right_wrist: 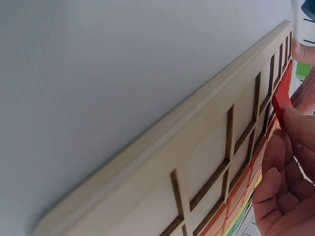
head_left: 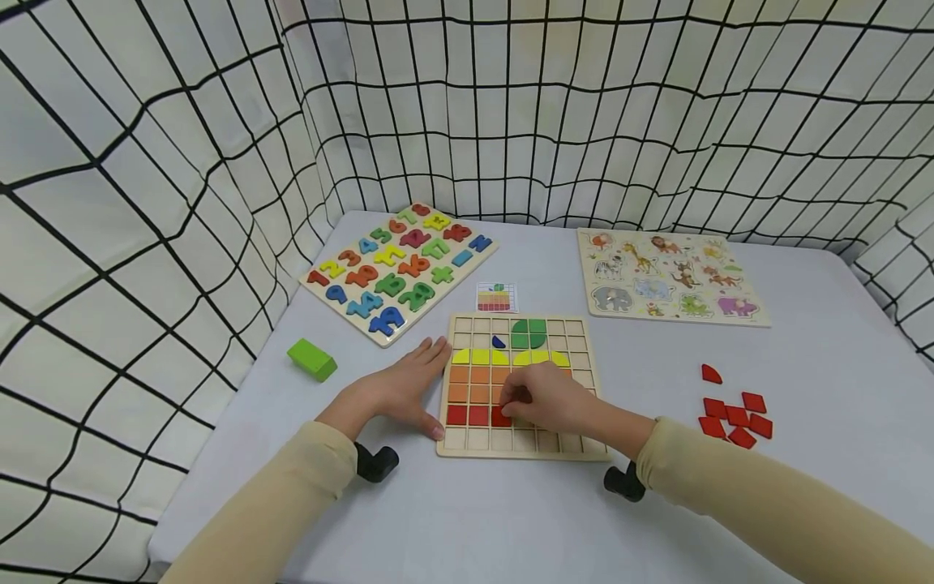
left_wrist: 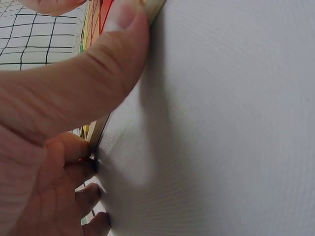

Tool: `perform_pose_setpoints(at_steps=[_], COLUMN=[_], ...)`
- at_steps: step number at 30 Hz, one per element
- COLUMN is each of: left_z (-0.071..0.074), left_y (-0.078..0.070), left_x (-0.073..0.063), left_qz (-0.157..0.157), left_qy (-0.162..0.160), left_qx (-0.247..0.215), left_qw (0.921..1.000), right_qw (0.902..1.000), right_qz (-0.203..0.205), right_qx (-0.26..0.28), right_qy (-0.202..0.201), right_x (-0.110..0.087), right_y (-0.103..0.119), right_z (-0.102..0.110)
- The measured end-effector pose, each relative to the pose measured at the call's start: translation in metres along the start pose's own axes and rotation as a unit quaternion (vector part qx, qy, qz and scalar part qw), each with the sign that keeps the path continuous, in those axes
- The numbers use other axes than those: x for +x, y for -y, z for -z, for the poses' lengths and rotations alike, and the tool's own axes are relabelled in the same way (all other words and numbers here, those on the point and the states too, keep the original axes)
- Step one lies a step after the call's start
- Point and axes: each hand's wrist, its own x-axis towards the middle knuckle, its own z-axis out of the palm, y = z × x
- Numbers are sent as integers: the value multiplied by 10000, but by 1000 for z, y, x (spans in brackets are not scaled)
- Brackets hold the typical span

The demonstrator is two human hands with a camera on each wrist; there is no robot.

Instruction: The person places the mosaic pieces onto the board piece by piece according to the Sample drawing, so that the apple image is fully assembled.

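Observation:
A wooden grid board lies in the middle of the table. It bears green rounded pieces, a small blue piece, yellow pieces, orange squares and red squares. My right hand pinches a red square tile between thumb and fingers, tilted at the third column of the red row. Fingers spread, my left hand rests at the board's left side. Its thumb touches the lower left edge and its fingertips reach the upper left edge.
Loose red squares and a red quarter-round piece lie on the right. Behind the board sits a picture card. A number puzzle, an animal puzzle and a green block lie around. Black netting borders the table.

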Motion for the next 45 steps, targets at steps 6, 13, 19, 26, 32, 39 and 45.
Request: perform_pose_setpoints(at_steps=[6, 13, 19, 26, 32, 39, 45], left_z=[1, 1, -1, -3, -1, -1, -1], left_y=[-1, -1, -1, 1, 1, 1, 1], left_x=[-1, -1, -2, 1, 2, 3, 3], left_qz=[-19, -10, 20, -14, -7, 19, 40], left_qy=[-24, -25, -32, -21, 8, 25, 46], left_qx=[-23, -49, -125, -34, 50, 98, 80], left_qw=[10000, 10000, 9999, 10000, 10000, 9999, 9999], right_qw=[9997, 9994, 9996, 9994, 9962, 9873, 9816], right_qz=[-31, -3, -18, -259, -535, -1061, -1580], right_qx=[-225, -342, -270, -137, -245, -562, -612], right_qy=[-23, -6, -10, -177, -649, -1036, -876], right_x=[2, 3, 0, -22, -58, -108, -139], right_y=[1, 3, 1, -29, -78, -144, -181], right_z=[-3, -5, -2, 29, 68, 111, 127])
